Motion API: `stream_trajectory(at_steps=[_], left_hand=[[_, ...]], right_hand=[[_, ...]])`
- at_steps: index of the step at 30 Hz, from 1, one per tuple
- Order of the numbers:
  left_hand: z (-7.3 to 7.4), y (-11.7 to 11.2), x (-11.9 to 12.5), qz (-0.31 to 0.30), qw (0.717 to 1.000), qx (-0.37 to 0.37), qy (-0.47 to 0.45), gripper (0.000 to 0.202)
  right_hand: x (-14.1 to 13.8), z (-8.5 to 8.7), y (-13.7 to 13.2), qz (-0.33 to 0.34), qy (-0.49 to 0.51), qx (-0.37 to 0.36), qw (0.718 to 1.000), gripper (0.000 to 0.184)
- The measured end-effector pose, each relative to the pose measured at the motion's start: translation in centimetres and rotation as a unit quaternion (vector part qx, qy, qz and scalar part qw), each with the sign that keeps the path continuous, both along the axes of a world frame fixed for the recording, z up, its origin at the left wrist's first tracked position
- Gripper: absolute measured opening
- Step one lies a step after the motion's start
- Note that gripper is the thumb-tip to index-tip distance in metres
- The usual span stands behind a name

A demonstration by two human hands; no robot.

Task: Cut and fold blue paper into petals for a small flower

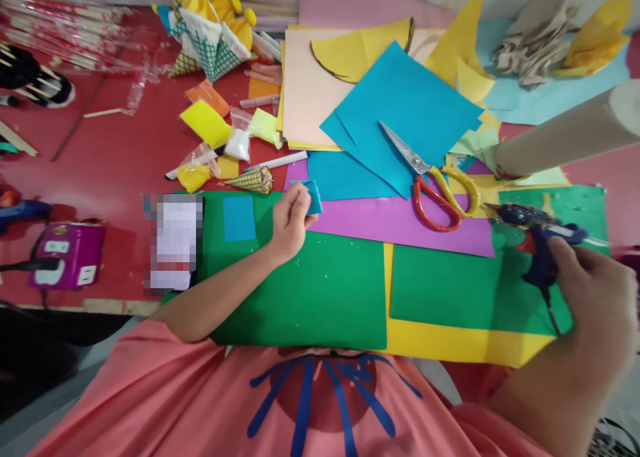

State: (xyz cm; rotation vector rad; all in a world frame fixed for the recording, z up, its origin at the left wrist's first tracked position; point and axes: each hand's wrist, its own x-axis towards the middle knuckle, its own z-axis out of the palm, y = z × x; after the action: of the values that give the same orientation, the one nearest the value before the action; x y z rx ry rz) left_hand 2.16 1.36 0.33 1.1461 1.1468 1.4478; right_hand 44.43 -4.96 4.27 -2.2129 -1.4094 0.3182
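Observation:
My left hand (289, 221) is closed around a small folded piece of blue paper (313, 195), held over the green sheet (310, 290) near the purple sheet (400, 222). My right hand (595, 297) grips a dark blue glue gun (537, 233) at the right, its nozzle pointing left above the green paper. A small blue rectangle (239, 218) lies flat on the green sheet, left of my left hand.
Red-and-yellow scissors (435, 183) lie on large blue sheets (405, 113). Yellow, pink and peach paper is stacked behind. A cardboard roll (565, 133) juts in from the right. Paper cones (210, 30), plastic packets and a purple power strip (67, 253) sit on the red table.

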Motion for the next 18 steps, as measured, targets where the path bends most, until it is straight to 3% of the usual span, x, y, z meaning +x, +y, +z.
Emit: stream_trajectory(at_steps=[2,4,7,10,12,14,18], left_hand=[[0.0,0.4,-0.1,0.047,0.998,0.02,-0.021,0.042],[-0.1,0.9,-0.2,0.08,0.996,0.033,-0.038,0.042],[-0.3,1.6,-0.3,0.101,0.993,0.027,-0.051,0.044],[-0.4,1.9,-0.4,0.109,0.993,0.007,-0.049,0.045],[-0.4,1.9,-0.5,0.11,0.993,0.002,-0.047,0.045],[-0.4,1.8,-0.5,0.107,0.993,0.003,-0.05,0.045],[-0.3,1.8,-0.4,0.104,0.992,0.014,-0.067,0.044]], right_hand=[[-0.6,0.8,0.3,0.014,-0.124,0.036,0.992,0.021],[-3.1,1.5,1.3,0.026,-0.154,0.09,0.984,0.005],[-9.8,1.3,3.8,0.217,-0.073,0.062,0.972,0.016],[-17.5,-0.3,6.5,0.427,-0.01,0.073,0.901,0.018],[-21.8,-1.7,7.9,0.517,-0.005,0.063,0.853,0.024],[-25.0,-2.6,9.1,0.541,-0.025,0.033,0.84,0.031],[-29.1,-3.1,11.1,0.517,-0.05,0.009,0.855,0.049]])
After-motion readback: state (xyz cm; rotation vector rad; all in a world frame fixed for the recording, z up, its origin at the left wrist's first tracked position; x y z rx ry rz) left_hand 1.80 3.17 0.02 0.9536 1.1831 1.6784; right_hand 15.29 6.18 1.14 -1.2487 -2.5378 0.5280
